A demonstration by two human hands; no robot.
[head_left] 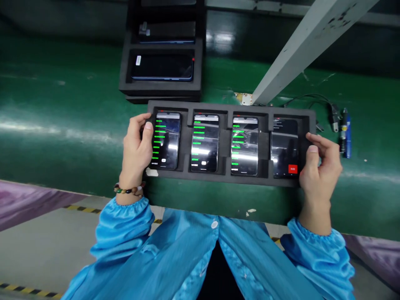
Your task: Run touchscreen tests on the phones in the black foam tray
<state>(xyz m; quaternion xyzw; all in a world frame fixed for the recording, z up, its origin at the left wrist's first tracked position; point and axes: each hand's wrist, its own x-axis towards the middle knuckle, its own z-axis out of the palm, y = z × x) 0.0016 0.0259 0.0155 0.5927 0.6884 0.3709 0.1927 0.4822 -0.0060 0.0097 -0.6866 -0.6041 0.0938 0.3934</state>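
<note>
Between my two hands is a black foam tray (225, 143) with several phones lying in its compartments. My left hand (139, 143) grips the tray's left end, thumb on top. At the opposite end, my right hand (321, 166) is closed on the right edge. The left phone (166, 141), the second phone (204, 143) and the third phone (244, 146) show lines of green text on lit screens. A mostly dark screen with a red box at its lower corner marks the rightmost phone (284, 148). The fingers beneath the tray are hidden.
Behind, a stack of black foam trays (159, 89) holds more phones, including a dark one (164, 66). A grey metal post (290, 54) rises at a slant from the green table (78, 137). Cables (333, 114) and a blue pen-like object (348, 135) lie on the right.
</note>
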